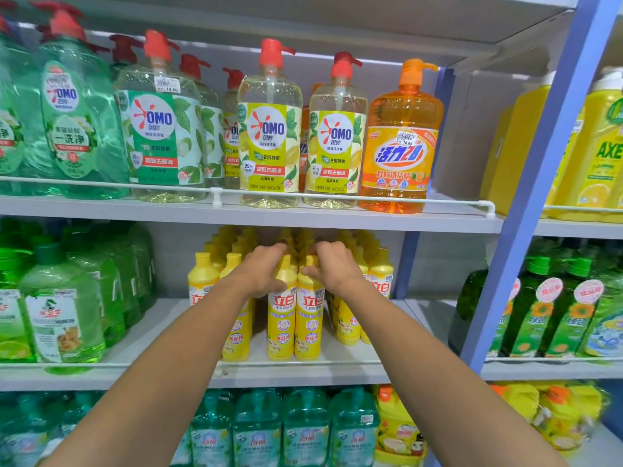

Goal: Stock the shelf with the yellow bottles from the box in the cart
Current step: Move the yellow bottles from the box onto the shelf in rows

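Head view: left hand [264, 269] clamps the shoulder of one yellow bottle [280, 318]; right hand [332, 266] clamps its neighbour [308, 320]. Both stand at the near edge of the middle shelf [354, 369]. Recommended: slide them squarely back, labels facing out, without toppling the rows behind

Under my hands [296, 267] I see yellow bottles [293, 318] with red lettering; above them an orange bottle [401, 139]; left of them, green jugs [60, 298].

Rear yellow bottles [296, 239] — caps only
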{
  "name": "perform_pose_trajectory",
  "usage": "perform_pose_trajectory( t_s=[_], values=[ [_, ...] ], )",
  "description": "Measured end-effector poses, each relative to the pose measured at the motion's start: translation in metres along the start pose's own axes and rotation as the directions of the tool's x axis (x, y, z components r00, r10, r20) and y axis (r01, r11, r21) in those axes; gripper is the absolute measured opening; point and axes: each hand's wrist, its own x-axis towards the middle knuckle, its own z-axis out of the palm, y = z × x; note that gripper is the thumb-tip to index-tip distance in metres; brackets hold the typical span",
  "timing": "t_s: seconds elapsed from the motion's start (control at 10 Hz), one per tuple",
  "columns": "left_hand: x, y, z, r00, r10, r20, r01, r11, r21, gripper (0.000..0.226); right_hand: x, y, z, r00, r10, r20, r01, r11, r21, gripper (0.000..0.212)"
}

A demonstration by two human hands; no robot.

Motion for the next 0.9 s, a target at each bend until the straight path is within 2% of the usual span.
perform_pose_trajectory(
  t_s=[0.5,0.7,0.8,0.9],
  values=[
    [-0.002,-0.007,0.006,0.997,0.063,-0.054,-0.065,0.997,-0.041,0.077,-0.010,0.002,-0.001,0.997,-0.071,-0.039,0.071,0.997,-0.013,0.050],
    [-0.011,-0.003,-0.003,0.993,0.102,-0.065,-0.105,0.993,-0.049,0.080,-0.026,0.005,-0.006,0.987,-0.158,0.020,0.159,0.985,-0.060,0.062],
    [-0.039,0.004,-0.015,0.996,0.090,-0.004,-0.090,0.996,0.013,0.083,-0.056,0.006,-0.010,0.985,-0.167,0.039,0.170,0.983,-0.077,0.080],
    [-0.065,0.005,-0.016,0.995,0.079,0.063,-0.086,0.989,0.122,0.091,-0.082,0.007,-0.011,0.982,-0.159,0.099,0.168,0.981,-0.093,0.088]
  ],
)
